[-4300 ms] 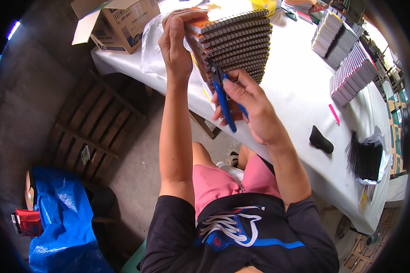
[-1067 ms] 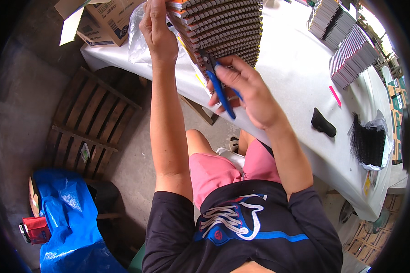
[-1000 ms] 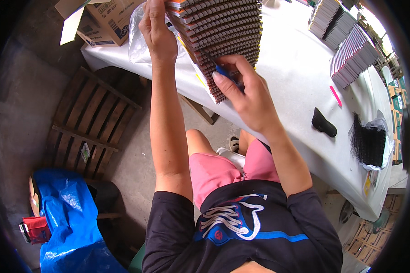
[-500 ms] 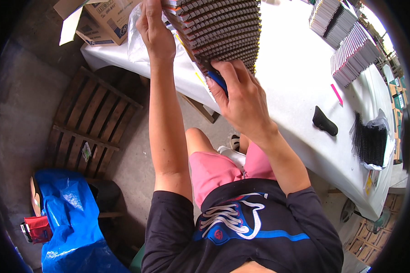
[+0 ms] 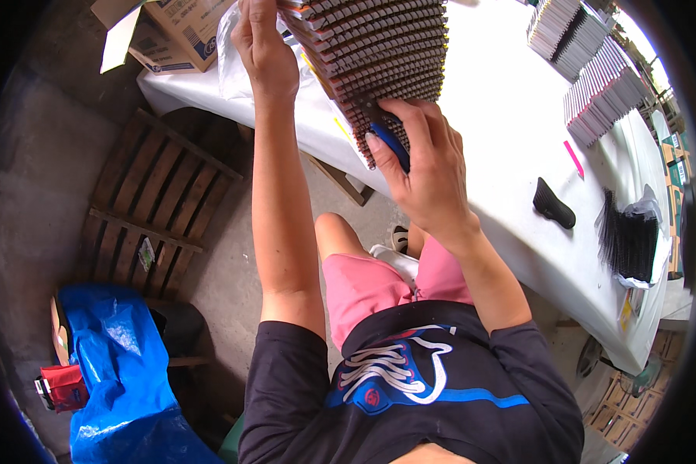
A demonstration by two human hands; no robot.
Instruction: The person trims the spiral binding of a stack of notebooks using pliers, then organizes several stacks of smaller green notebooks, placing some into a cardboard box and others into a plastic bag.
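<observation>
white paper edges and dark wire rings, that's most of what you see on the tall stack of spiral-bound notebooks (image 5: 390,58), sitting at the near edge of the long white-covered counter (image 5: 510,147), ring side facing the person. the bare left hand (image 5: 266,58) is up against the stack's left side, probably to keep it from sliding. its fingertips run out of view at the top, so i can't tell how far open it is. the bare right hand (image 5: 435,158) is curled round the blue-handled dark metal pliers (image 5: 391,147), nose up at the rings near the stack's lower end. i'd guess that angle gets the tip at the wire, but the fingers hide most of the tool.

other stuff around: an open brown cardboard box (image 5: 176,35) by the counter's left corner, with a crumpled clear plastic bag (image 5: 236,66) between it and the stack. toward the right edge there's a thin pink strip (image 5: 573,158), a black sock-shaped thing (image 5: 553,204) and a bundle of black wiry coils (image 5: 634,243). none of those block the right hand, though the bag sits pretty close to the left.
</observation>
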